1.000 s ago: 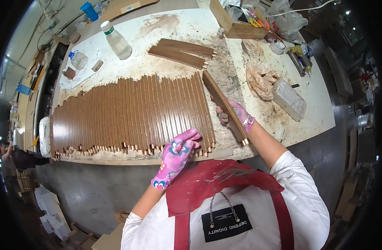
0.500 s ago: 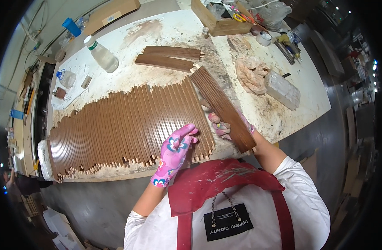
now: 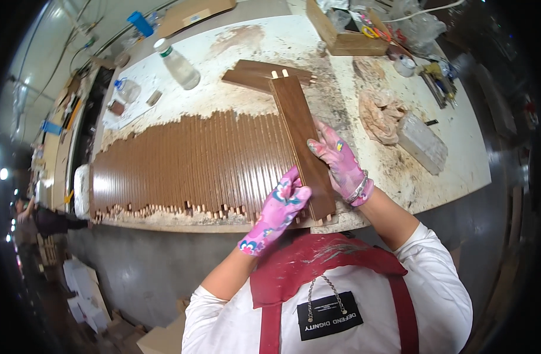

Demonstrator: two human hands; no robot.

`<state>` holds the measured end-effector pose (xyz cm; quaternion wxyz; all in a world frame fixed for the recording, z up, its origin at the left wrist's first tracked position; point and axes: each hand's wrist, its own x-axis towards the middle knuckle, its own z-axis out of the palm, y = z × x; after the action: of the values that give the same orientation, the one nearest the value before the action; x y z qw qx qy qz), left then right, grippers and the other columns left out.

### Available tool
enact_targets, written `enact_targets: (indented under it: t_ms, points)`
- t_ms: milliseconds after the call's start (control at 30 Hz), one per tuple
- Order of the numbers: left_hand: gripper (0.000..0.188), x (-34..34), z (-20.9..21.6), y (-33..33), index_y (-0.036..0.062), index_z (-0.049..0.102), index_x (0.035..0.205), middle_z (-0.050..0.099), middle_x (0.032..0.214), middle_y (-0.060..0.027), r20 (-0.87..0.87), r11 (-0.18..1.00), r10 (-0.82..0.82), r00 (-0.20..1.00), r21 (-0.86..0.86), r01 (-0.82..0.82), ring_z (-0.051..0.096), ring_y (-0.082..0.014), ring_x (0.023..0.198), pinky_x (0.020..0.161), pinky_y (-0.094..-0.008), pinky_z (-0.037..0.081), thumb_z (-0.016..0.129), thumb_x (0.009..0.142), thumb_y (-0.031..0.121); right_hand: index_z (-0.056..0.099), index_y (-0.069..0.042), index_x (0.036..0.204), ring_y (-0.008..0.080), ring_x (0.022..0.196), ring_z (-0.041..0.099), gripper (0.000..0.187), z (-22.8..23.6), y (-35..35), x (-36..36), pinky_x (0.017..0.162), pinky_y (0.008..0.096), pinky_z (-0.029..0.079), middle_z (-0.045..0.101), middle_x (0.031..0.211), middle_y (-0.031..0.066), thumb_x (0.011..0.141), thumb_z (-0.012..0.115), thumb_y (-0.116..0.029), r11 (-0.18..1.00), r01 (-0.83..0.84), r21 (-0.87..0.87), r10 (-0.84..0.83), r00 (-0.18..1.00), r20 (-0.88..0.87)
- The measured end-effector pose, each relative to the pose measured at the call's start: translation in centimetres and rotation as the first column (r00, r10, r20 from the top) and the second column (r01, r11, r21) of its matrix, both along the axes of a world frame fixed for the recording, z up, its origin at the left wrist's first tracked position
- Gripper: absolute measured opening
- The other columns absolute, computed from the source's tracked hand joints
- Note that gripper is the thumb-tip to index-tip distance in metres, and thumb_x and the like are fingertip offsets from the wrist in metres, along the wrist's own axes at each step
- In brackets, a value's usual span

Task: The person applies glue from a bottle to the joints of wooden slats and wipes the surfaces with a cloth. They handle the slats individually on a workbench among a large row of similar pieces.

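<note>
A dark brown wooden board (image 3: 303,127) with pale dowels in its ends is tilted over the right end of the row of slats. My left hand (image 3: 276,212), in a pink flowered glove, closes on its left edge near the lower end. With fingers and thumb, my right hand (image 3: 340,162), gloved alike, grips the right edge around mid-length. A smooth face of the board is toward me. To the left, many brown slats (image 3: 194,159) stand packed side by side, pale dowels along their near ends. More dowelled boards (image 3: 247,74) lie behind, partly hidden by the held one.
A clear bottle (image 3: 179,65) and a smaller plastic bottle (image 3: 127,89) are at the back left. On the right are a crumpled cloth (image 3: 378,115), a whitish wrapped block (image 3: 423,143) and a clamp-like tool (image 3: 438,85). A wooden box (image 3: 344,42) of odds and ends stands behind.
The held board has turned from its grooved face to a smooth face. My left hand has come over from the slats to grip it, and my right hand now shows at its right edge.
</note>
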<state>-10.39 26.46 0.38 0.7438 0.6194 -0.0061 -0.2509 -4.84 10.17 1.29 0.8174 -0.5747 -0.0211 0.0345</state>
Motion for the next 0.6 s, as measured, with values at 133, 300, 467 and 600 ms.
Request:
enact_targets:
  t_ms: [133, 300, 467, 600]
  points:
    - [0.054, -0.7, 1.3, -1.9, 0.0024, 0.037, 0.137, 0.056, 0.117, -0.0045, -0.12, 0.992, 0.078, 0.99, -0.092, -0.089, 0.053, -0.0109, 0.104, 0.087, -0.0244, 0.042, 0.059, 0.09, 0.015, 0.028, 0.0, 0.142, 0.0146, 0.127, 0.038, 0.065, 1.7, -0.5, -0.4, 0.103, 0.0326, 0.036, 0.03, 0.147, 0.0111, 0.083, 0.053, -0.003, 0.998, -0.068, -0.005, 0.069, 0.997, 0.02]
    - [0.052, -1.5, 2.2, -4.4, 0.0031, 0.04, 0.135, 0.057, 0.116, -0.0041, -0.053, 0.987, 0.138, 0.989, -0.074, -0.142, 0.055, -0.0091, 0.099, 0.08, -0.0232, 0.044, 0.06, 0.09, 0.018, 0.03, -0.002, 0.142, 0.0138, 0.125, 0.04, 0.064, 1.6, -2.9, -0.7, 0.1, 0.0295, 0.039, 0.033, 0.145, 0.0108, 0.085, 0.058, -0.009, 0.989, -0.136, -0.052, 0.139, 0.988, 0.064]
    - [0.046, -0.6, 2.8, -3.2, 0.01, 0.042, 0.136, 0.06, 0.112, -0.0082, 0.027, 0.958, 0.227, 0.974, -0.186, -0.218, 0.061, -0.0118, 0.087, 0.069, -0.0211, 0.049, 0.056, 0.094, 0.019, 0.033, -0.001, 0.141, 0.015, 0.126, 0.039, 0.059, -1.5, -6.0, 0.6, 0.106, 0.0287, 0.029, 0.039, 0.142, 0.0105, 0.087, 0.057, -0.008, 0.996, -0.083, 0.02, 0.085, 0.984, -0.157]
    - [0.042, 3.3, 2.9, 2.5, 0.0024, 0.045, 0.131, 0.054, 0.123, -0.0181, 0.288, 0.915, 0.394, 0.873, -0.039, -0.401, 0.063, -0.0188, 0.095, 0.083, -0.0282, 0.052, 0.057, 0.091, 0.009, 0.039, 0.0, 0.137, 0.0163, 0.123, 0.043, 0.049, -9.2, -9.1, 1.3, 0.106, 0.0276, 0.031, 0.048, 0.132, 0.009, 0.091, 0.052, -0.012, 0.962, -0.088, 0.258, 0.187, 0.901, -0.39]
